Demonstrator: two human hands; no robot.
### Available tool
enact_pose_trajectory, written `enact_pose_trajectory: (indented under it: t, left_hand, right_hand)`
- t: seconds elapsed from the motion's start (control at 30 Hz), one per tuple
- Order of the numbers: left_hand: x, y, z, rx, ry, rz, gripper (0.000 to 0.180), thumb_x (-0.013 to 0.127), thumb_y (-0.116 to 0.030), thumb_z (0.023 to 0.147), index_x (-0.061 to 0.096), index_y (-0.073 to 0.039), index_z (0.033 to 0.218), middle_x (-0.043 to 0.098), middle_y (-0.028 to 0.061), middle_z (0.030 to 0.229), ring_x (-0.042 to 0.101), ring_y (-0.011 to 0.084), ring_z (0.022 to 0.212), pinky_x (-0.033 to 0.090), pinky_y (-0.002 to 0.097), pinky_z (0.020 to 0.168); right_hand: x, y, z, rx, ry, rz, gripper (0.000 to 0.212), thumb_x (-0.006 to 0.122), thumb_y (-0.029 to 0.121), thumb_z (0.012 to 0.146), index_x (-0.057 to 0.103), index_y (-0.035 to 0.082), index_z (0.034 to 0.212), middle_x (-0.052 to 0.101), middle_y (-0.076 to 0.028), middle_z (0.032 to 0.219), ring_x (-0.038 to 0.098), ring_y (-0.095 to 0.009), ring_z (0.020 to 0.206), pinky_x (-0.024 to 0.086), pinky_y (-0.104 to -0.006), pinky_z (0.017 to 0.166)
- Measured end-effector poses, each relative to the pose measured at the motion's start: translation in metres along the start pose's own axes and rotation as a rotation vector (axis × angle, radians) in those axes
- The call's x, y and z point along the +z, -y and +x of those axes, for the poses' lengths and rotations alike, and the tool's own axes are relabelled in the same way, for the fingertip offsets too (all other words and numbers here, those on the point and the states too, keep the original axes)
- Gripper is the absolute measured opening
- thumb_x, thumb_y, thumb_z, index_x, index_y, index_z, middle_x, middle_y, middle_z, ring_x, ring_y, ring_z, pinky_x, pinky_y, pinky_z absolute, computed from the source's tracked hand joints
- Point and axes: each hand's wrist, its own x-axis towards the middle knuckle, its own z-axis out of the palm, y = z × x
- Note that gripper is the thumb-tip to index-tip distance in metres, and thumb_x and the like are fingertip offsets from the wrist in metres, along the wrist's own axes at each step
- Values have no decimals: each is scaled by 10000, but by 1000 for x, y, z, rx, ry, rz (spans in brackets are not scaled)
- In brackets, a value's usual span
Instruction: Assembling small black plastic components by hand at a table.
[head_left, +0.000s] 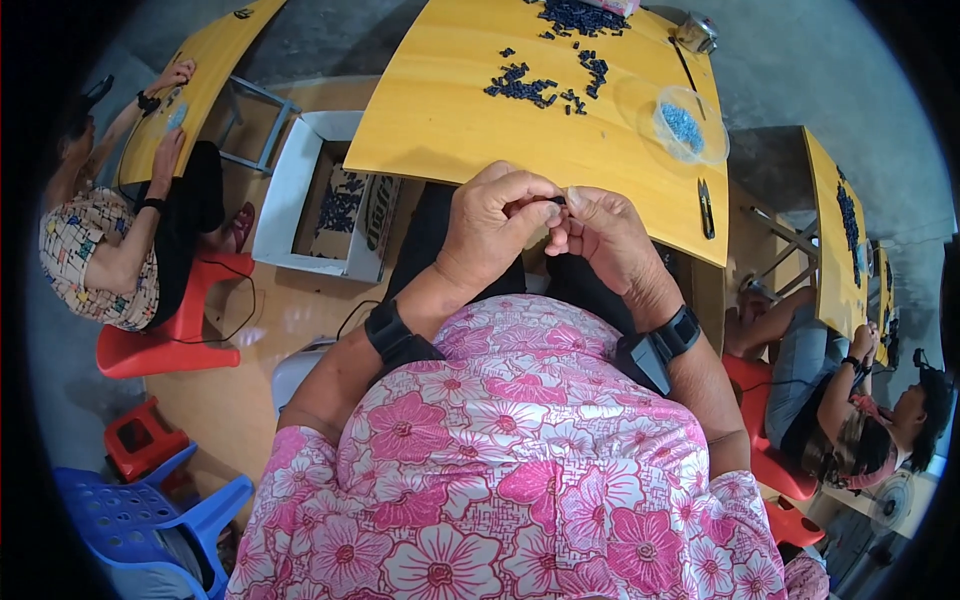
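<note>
Just off the near edge of the yellow table (440,110), my two hands meet in front of me. Between the fingertips is a small black part (558,201), mostly covered by the fingers. My left hand (492,220) pinches it from one side with thumb and forefinger. From the other side, my right hand (612,232) grips it the same way. On the tabletop beyond lie loose small black parts (522,86), with a larger heap (580,15) at the far edge. A clear round bowl (712,150) of small blue pieces (683,128) stands to the right.
Black-handled thread snips (706,208) lie at the table's right edge. A metal tin (697,33) stands far right beside a thin dark rod (686,64). An open white carton (345,262) with black parts is on the floor at left. Other people sit at tables on both sides.
</note>
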Motion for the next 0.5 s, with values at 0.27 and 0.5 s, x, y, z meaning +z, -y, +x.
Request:
enact_pose_trajectory:
  t: [0.27, 0.5]
  left_hand:
    - [4, 10, 6, -48, 18, -98, 275, 711, 17, 844, 692, -2, 1118, 612, 22, 894, 623, 87, 803, 513, 231, 725]
    - [3, 16, 18, -117, 216, -199, 505, 760, -127, 865, 583, -5, 1321, 544, -26, 909, 498, 59, 784, 463, 206, 734]
  right_hand:
    - [-2, 1, 6, -70, 28, -45, 248, 573, 208, 1001, 635, -24, 1060, 636, -55, 851, 619, -130, 729, 557, -296, 741]
    - [0, 3, 5, -281, -81, -591, 207, 584, 159, 971, 602, 2, 1105, 641, -104, 919, 635, -168, 799, 517, -289, 771]
